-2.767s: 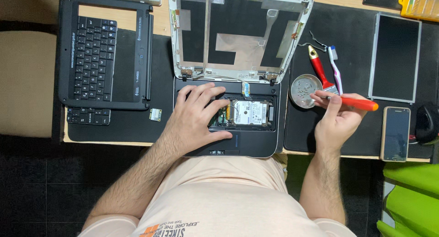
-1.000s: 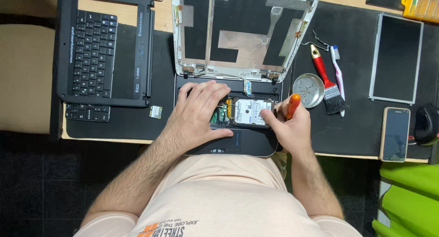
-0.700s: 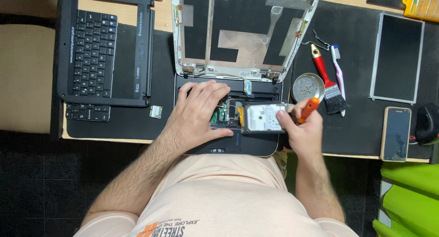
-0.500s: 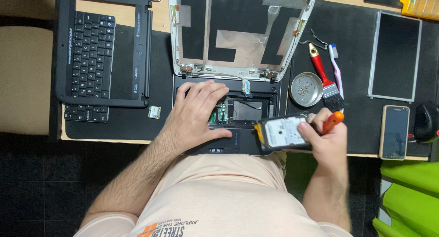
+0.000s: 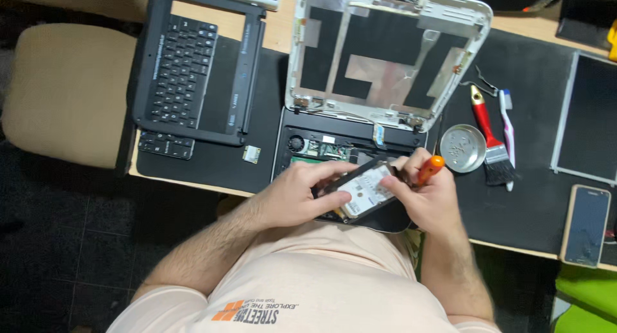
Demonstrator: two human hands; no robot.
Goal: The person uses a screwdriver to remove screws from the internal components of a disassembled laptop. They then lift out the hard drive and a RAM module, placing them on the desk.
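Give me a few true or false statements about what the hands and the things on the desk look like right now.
1. Both hands hold the hard drive above the laptop base. True.
2. The left hand holds the screwdriver. False: its orange handle is in the right hand.
3. The brush lies right of the metal dish. True.
4. The phone lies on the keyboard. False: it lies on the black mat at the far right; the keyboard is at the left.
5. The lid shell has its screen fitted. False: its inside is bare.
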